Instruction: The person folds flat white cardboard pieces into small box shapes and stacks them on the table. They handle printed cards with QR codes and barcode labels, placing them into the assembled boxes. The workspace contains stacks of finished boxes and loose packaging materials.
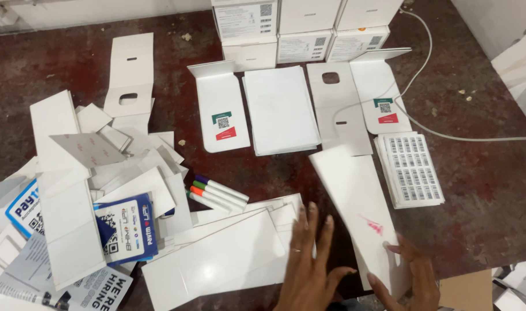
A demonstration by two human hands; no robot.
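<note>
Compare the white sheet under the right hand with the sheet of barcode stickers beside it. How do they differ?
The white sheet is long, lies at a slant and is blank except for a pink mark; the sticker sheet is shorter, nearly square-set and covered in rows of barcodes. The right hand touches the first; nothing touches the second. Both are white and lie flat.

Mottled dark red tabletop [482, 190]; pale wall [493, 17]

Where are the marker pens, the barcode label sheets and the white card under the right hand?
marker pens [217, 193], head view, middle of the bundle.
barcode label sheets [411, 169], head view, centre of the top sheet.
white card [355, 201], head view, bare middle above the pink mark.
</note>
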